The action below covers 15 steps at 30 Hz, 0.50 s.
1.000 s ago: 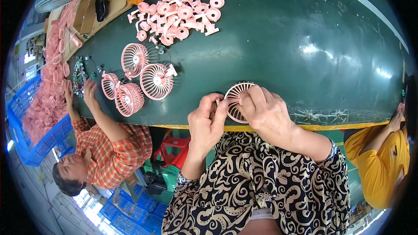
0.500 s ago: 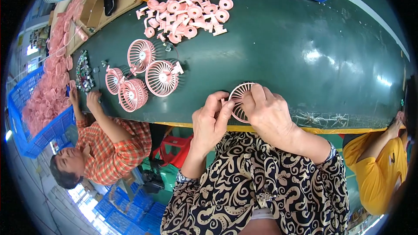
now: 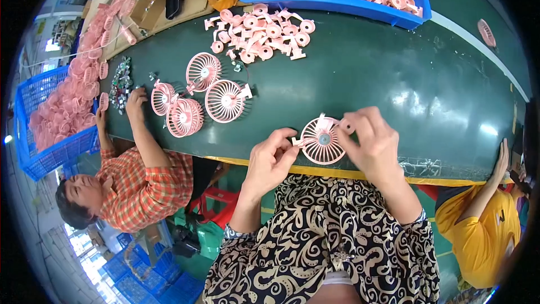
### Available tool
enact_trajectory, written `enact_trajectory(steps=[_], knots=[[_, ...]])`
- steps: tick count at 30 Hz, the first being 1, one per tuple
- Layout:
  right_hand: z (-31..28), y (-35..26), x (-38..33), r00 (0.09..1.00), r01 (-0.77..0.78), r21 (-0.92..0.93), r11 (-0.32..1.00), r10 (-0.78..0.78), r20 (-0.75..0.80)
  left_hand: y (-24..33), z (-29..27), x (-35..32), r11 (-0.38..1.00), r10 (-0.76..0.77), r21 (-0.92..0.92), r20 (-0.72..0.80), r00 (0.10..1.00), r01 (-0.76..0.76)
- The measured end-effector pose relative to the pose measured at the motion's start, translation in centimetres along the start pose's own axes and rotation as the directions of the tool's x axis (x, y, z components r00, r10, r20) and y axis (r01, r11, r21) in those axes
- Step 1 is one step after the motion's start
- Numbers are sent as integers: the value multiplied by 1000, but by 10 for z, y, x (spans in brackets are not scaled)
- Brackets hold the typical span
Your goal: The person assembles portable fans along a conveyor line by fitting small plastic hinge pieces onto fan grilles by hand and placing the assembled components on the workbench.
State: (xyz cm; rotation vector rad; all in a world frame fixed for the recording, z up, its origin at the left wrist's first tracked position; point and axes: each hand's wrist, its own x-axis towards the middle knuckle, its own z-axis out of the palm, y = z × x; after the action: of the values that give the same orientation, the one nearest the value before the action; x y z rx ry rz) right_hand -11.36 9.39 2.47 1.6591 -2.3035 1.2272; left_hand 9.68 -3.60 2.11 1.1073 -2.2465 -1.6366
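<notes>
A round pink fan cage (image 3: 324, 156) with a grey disc at its centre is near the table's front edge. My left hand (image 3: 269, 160) pinches a small pale tab at the cage's left side between thumb and fingertips. At the cage's upper right, my right hand (image 3: 372, 143) has thumb and fingers curled round a small pink piece with a round, holed end (image 3: 347, 126). That piece is partly hidden by the fingers; whether it touches the cage I cannot tell. Several more pink fan cages (image 3: 225, 101) lie together to the left.
Loose pink brackets (image 3: 264, 34) lie heaped at the back, before a blue tray (image 3: 337, 4) of similar parts. At left, a co-worker in a checked shirt (image 3: 143, 191) reaches by small circuit boards (image 3: 121, 84) and a blue crate (image 3: 28, 129). Another person in yellow (image 3: 489, 231) is at right.
My right hand has moved from inside the cage to its upper right, showing the grey centre, and now has a small pink piece in its fingers. The view has shifted slightly.
</notes>
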Motion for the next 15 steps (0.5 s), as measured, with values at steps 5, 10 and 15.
enact_trajectory(steps=[5,10,15], knots=[[-4,34,7,983,-180,-155,971,184,8,-1,9,-1,976,125,197,-165,978,-91],[-3,47,13,960,-276,-269,923,275,-43,-7,12,1,851,413,450,-251,875,-272],[-5,26,47,973,-225,-206,952,208,-102,-2,12,1,788,516,524,-275,812,-323]])
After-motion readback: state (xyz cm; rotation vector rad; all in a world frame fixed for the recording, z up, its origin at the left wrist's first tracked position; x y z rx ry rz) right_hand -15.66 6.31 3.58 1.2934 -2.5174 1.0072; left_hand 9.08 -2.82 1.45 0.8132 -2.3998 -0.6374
